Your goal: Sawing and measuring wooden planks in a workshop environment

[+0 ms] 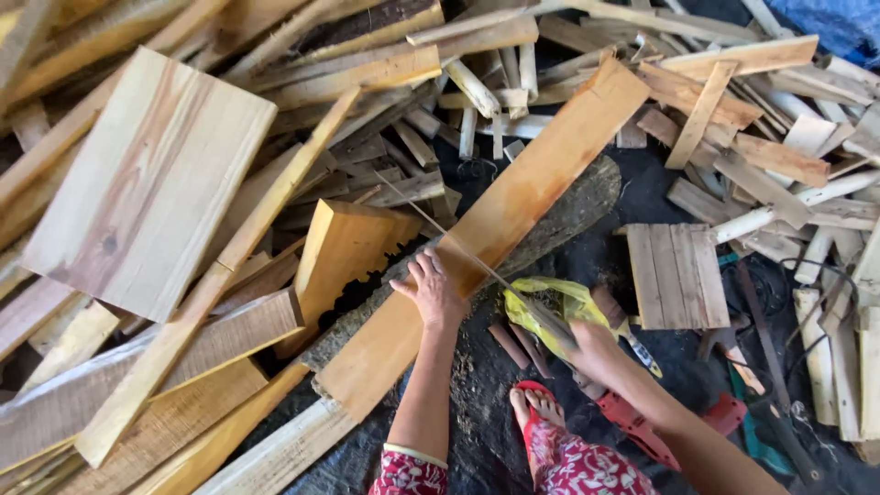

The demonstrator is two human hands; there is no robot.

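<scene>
The person's foot (536, 408) in a red sandal is planting at six o'clock. The left hand (429, 289) is pressing the plank (500, 225) flat, fingers spread; the right hand (591, 348) is gripping a blade (541, 312), best kept steady along the plank's edge.

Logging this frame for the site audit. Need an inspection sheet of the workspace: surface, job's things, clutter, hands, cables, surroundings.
Surface: dark ground sheet, dusted with sawdust.
Job's things: long plank lying across a bark-edged slab; long blade over it.
Clutter: wood offcuts heaped all around; wide board at left; small slatted panel; yellow bag.
Hands: left hand flat on the plank; right hand gripping the blade's handle.
Cables: thin dark cord at right.
Surroundings: blue sheet top right; a sandalled foot.
</scene>
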